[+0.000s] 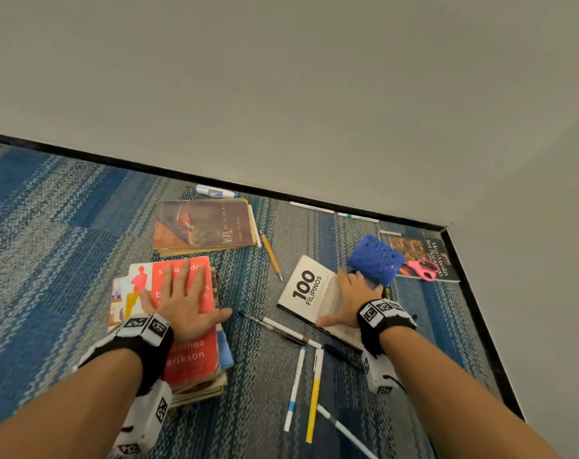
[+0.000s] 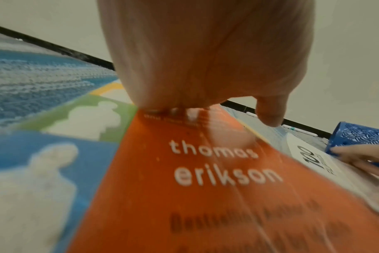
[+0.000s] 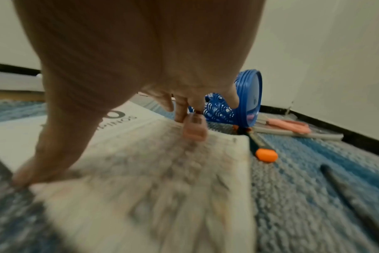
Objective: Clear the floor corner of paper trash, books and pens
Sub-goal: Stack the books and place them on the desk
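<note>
My left hand (image 1: 185,303) lies flat, fingers spread, on a red book (image 1: 188,359) that tops a small stack of books; the left wrist view shows its cover (image 2: 206,179) under my palm (image 2: 206,59). My right hand (image 1: 351,299) rests on the white "100 Filipinos" book (image 1: 306,289), thumb at its near edge and fingers at its far edge by a tipped blue pen holder (image 1: 377,258). The right wrist view shows the fingertips (image 3: 195,131) on the pale pages (image 3: 141,171). Several pens (image 1: 314,399) lie loose on the carpet between my arms.
A brown "Tulsa" book (image 1: 202,226) with a pencil (image 1: 270,255) beside it lies further back, and a correction pen (image 1: 215,191) sits near the baseboard. Pink scissors (image 1: 422,269) lie on a dark book (image 1: 417,250) in the corner. Walls close the back and right.
</note>
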The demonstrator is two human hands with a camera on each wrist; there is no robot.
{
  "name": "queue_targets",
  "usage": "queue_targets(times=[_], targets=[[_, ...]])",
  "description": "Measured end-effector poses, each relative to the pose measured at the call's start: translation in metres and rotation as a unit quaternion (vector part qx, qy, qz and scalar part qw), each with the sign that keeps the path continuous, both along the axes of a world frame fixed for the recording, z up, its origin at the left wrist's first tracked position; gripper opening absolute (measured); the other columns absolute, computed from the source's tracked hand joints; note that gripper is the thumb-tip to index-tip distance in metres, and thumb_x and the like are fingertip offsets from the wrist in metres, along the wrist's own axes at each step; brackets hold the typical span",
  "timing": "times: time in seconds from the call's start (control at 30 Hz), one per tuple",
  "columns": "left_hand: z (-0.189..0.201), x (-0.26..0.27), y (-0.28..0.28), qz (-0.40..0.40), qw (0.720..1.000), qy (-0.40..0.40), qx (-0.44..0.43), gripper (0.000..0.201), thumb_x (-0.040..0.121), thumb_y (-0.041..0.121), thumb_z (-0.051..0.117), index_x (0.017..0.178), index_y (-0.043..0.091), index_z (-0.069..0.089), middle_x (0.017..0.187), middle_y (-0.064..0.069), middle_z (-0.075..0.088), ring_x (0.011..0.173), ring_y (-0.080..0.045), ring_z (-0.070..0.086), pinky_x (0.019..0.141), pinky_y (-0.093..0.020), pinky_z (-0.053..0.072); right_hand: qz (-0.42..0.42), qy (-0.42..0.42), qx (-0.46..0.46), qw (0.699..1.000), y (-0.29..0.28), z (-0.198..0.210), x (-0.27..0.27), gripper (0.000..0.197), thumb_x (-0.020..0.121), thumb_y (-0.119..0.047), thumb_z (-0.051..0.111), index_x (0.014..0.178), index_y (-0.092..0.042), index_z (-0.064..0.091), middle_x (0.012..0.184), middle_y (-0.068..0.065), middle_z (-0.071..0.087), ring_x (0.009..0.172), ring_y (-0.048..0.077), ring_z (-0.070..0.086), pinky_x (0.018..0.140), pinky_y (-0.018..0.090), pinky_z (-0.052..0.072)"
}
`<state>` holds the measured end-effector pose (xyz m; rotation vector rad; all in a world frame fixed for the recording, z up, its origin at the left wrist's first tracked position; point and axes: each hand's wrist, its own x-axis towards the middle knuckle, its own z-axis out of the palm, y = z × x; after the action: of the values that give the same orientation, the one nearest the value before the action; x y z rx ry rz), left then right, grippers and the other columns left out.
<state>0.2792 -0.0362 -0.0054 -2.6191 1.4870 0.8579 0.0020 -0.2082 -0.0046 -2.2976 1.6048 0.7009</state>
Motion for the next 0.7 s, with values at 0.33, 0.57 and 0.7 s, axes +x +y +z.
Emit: queue_targets(times=[0.33,0.57,0.7], targets=[[0.058,-0.046,-0.017,0.005,0.984,0.095,-0.15,0.053,0.09,0.041,0.06,0.134,0.012,0.048,0.136,-0.01,0.051,0.123,-0.026,0.051,0.103,-0.037,0.041,-0.086,-0.105,-0.02,0.99,0.026,0.01,-0.006,0.102,0.061,-0.069,0.072,0.133,-0.007,0.033,0.139,0.014,0.044,0.129,0.031,0.044,0.109,0.053,0.029],[0.039,-0.113,-0.039,0.014,0.974,0.169,-0.148,0.047,0.089,0.046,0.061,0.119,0.012,0.05,0.119,-0.007,0.055,0.112,-0.026,0.054,0.088,-0.032,0.043,-0.083,-0.371,-0.046,0.924,0.037,0.04,-0.018,0.038,0.079,-0.042,0.072,0.087,-0.021,0.04,0.081,-0.004,0.057,0.076,0.02,0.057,0.069,0.033,0.043],[0.031,-0.144,-0.056,0.054,0.904,0.385,-0.177,0.028,0.088,0.037,0.067,0.111,0.024,0.059,0.109,0.008,0.066,0.092,-0.011,0.065,0.075,-0.024,0.051,-0.194,-0.551,-0.031,0.811,0.04,0.046,-0.041,0.033,0.084,-0.026,0.071,0.099,-0.008,0.048,0.087,-0.004,0.063,0.079,0.012,0.062,0.067,0.015,0.046]])
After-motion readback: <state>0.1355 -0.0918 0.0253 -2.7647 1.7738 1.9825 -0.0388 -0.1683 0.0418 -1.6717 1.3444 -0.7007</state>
